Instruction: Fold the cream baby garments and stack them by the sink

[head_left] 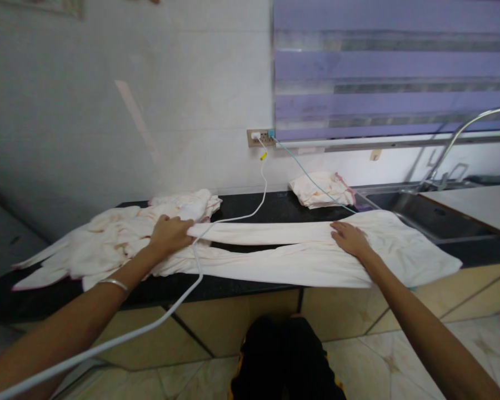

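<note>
Overhead, purple blinds (394, 66) cover a window above a long black surface (250, 208) set against a pale tiled wall (108, 111). Spread along it lies a cream garment (291, 258); the left hand (170, 233) is clenched on its bunched end, while the right hand (350, 239) rests flat and open on the cloth. A white cable (229, 219) runs from the wall socket (260, 137). Rightward sit a folded cloth (320, 189), a sink (420, 214) and a tap (462, 133).

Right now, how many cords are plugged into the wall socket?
2: a white cord running down over the cloth beside the left hand, and a teal cord crossing the folded cloth toward the sink.
</note>
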Available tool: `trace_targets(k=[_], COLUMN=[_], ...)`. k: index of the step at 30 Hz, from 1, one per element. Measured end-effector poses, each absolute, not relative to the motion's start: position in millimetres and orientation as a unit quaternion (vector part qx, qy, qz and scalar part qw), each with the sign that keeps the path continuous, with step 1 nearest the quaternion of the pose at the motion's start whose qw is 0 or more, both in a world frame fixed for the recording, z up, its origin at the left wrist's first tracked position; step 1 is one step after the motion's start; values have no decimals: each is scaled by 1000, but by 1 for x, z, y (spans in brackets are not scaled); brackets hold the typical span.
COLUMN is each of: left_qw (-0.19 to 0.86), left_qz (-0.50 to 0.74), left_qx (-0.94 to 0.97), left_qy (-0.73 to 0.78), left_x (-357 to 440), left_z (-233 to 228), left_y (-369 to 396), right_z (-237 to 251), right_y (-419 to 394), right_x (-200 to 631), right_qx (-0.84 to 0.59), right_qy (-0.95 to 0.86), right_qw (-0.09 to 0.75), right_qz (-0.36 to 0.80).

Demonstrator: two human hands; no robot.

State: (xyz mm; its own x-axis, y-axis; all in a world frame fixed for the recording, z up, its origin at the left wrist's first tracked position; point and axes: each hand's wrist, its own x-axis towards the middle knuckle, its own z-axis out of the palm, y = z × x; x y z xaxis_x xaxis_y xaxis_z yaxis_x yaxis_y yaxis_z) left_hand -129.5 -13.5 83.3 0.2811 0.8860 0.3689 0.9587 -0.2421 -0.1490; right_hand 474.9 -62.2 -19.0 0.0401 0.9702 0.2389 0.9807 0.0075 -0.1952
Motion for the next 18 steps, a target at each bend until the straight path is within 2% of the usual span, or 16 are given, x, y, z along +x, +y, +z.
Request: trace_targets(k=[4, 6, 8, 11, 13, 15, 18], left_qw=[244, 278, 271, 111, 23, -16, -109], left_qz=[-272, -274, -211, -131, -131, -221, -455], left_qx=[-634, -635, -694, -785, -799, -775, -716], left_qy=[-681, -667, -632, -595, -586, -591, -519], left_x=[-132, -136, -143, -152, -154, -151, -142], left_z=[110, 115, 112, 97, 95, 110, 167], left_y=[-4, 1, 5, 10, 13, 12, -4], right_z=[-18, -18, -20, -23, -24, -25, -23], right_y=[-63, -63, -63, -61, -59, -58, -58], right_x=[474, 474, 475, 477, 479, 480, 481], right_qx=[-703, -705, -707, -707, -704, -701, -700], right_qy=[-693, -691, -687, -687, -689, -692, -694], right_qw=[159, 162, 166, 169, 170, 170, 168], right_qz=[-13, -13, -16, -20, -22, -24, -28])
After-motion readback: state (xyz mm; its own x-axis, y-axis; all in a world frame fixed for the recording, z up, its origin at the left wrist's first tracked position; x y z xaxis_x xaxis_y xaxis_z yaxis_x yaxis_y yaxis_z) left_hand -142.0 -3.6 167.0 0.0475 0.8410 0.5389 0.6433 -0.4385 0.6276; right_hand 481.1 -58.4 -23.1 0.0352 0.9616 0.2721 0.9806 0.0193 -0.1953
